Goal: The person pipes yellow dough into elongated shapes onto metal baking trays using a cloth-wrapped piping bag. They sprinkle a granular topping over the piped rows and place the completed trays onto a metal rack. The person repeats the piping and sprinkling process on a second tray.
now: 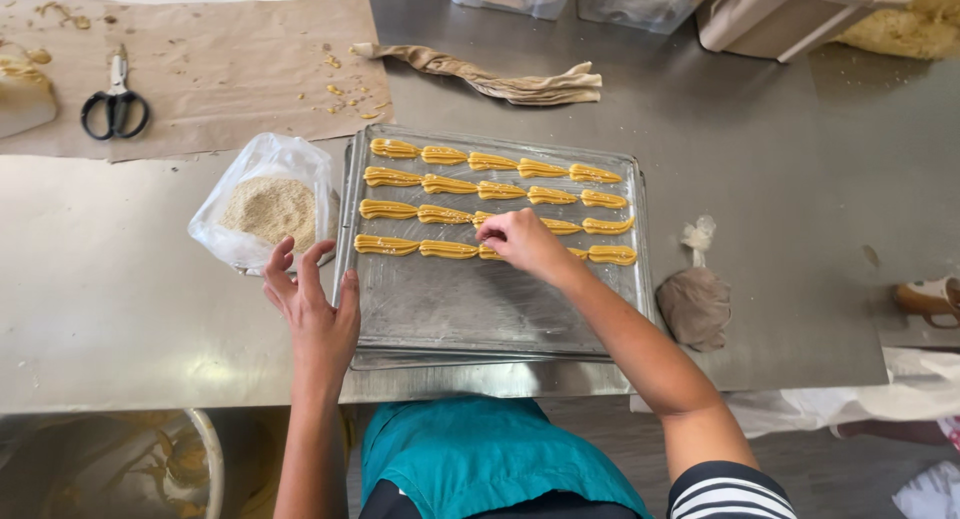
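Head view: I see ridged, golden-yellow piped dough strips (447,185) in four rows across the far half of the flat metal baking tray (470,309). My right hand (522,241) rests on the nearest row, fingertips pinched together on a strip. My left hand (315,301) sits at the tray's left edge, fingers spread, holding nothing. The tray's near half is bare. Just left of the tray: a clear plastic bag of pale crumbs (268,207).

One baking tray (480,309) holds about twenty piped dough pieces (443,185) in four rows, beside one bag of crumbs (262,204) and one pair of scissors (116,104).
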